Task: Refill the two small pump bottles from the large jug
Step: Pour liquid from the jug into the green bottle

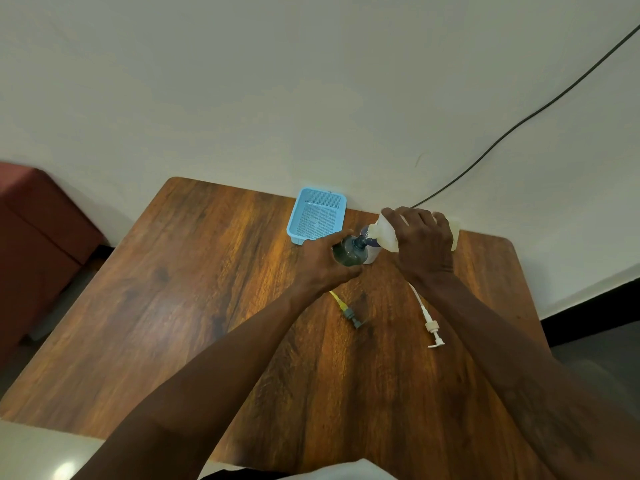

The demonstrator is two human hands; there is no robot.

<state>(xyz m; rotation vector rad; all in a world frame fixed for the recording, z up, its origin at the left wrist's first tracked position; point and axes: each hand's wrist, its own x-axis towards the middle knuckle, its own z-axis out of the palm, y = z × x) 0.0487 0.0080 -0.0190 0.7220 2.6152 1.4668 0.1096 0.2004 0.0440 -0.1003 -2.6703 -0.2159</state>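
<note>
Head view. The jug (385, 234), translucent white, is held tipped above the far right part of the desk (180, 306). The right hand (420, 244) wraps its body from above. Its long axis runs roughly left-right, with the spout end lower, pointing left at the neck of the dark bottle (348, 256). This bottle stands upright, the left hand (323, 261) curled round it. Its contents look dark; the level is not readable. The white bottle (373, 251) stands close behind it. The blue mesh basket (317, 216) sits at the far edge. Nearer the person, the dark pump (349, 312) with its yellow tube and the white pump (431, 328) lie flat.
</note>
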